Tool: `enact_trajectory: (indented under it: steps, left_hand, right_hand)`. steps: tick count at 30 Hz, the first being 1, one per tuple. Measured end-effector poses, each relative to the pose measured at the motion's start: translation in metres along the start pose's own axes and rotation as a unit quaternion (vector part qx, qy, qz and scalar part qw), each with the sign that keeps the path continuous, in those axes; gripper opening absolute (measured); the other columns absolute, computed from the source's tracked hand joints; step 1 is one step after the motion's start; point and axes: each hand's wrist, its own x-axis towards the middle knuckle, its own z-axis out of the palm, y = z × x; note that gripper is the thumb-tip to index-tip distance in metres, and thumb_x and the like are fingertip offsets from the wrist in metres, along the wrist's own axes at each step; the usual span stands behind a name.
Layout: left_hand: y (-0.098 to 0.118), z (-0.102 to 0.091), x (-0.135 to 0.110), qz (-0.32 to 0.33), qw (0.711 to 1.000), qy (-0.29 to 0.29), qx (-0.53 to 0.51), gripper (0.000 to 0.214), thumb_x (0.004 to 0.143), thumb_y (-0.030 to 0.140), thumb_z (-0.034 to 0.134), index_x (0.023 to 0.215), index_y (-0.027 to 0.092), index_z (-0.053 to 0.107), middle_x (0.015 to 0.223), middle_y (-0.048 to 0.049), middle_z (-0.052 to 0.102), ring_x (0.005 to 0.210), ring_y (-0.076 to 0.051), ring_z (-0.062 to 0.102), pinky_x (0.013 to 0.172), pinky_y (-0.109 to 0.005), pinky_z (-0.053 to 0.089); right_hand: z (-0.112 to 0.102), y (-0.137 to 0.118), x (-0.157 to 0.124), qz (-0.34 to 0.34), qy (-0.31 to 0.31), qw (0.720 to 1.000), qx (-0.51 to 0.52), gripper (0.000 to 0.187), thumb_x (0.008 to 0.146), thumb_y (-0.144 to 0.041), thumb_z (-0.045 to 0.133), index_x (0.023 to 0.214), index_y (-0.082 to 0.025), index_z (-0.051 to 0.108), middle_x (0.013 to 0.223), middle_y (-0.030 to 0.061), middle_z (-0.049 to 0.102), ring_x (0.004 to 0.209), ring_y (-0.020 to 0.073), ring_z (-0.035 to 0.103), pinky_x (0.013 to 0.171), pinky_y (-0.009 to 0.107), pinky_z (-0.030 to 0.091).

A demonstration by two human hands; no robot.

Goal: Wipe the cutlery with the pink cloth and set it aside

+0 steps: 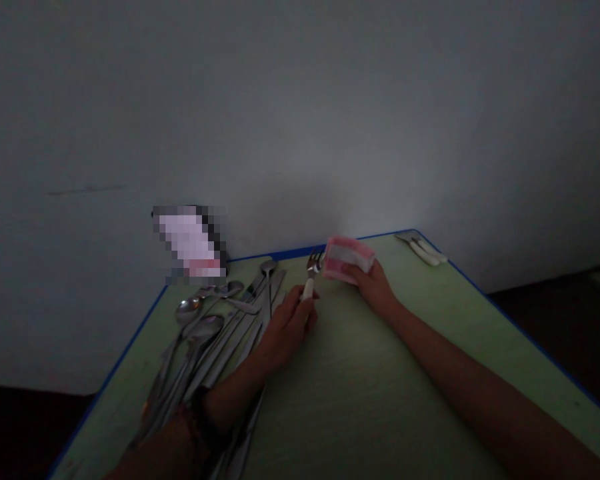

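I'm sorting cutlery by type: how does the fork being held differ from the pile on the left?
The fork has a white handle; the pile looks all metal, with long thin handles. The fork is gripped in the left hand, tines by the cloth in the right hand; the pile lies flat on the table. Both have silvery metal heads.

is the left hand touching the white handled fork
Touching: the head view shows the left hand gripping the fork by its white handle; the right hand holds a pink cloth.
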Motion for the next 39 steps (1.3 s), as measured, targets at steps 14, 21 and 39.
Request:
enact_trajectory:
  steps: [14,21,39]
  left_hand:
    - [0.000,0.002,0.001,0.013,0.992,-0.004,0.126,0.034,0.090,0.040,0.031,0.107,0.016,0.049,0.068,0.0013,0.054,0.060,-0.014,0.051,0.055,-0.025,0.038]
    - [0.002,0.000,0.001,0.012,0.994,-0.026,0.102,0.035,0.091,0.042,0.032,0.109,0.016,0.047,0.066,0.0026,0.052,0.056,-0.013,0.050,0.053,-0.025,0.039]
    - [0.004,-0.002,0.006,-0.016,0.994,-0.066,0.089,0.041,0.092,0.046,0.030,0.103,0.015,0.054,0.059,0.0035,0.052,0.050,-0.011,0.048,0.051,-0.022,0.038]
  right_hand:
    - [-0.014,0.025,0.011,0.058,0.084,0.994,-0.024,0.022,0.064,-0.026,0.059,0.084,-0.017,0.064,0.070,-0.0017,0.065,0.065,0.0149,0.057,0.065,0.027,0.045]
    - [-0.016,0.020,0.007,0.073,0.057,0.993,-0.076,0.018,0.065,-0.030,0.061,0.072,-0.014,0.066,0.064,-0.0010,0.065,0.061,0.0141,0.055,0.063,0.026,0.043]
    - [0.001,0.027,0.012,0.181,0.022,0.973,0.141,0.018,0.065,-0.027,0.068,0.079,-0.016,0.065,0.072,0.0007,0.069,0.065,0.0154,0.063,0.066,0.027,0.050]
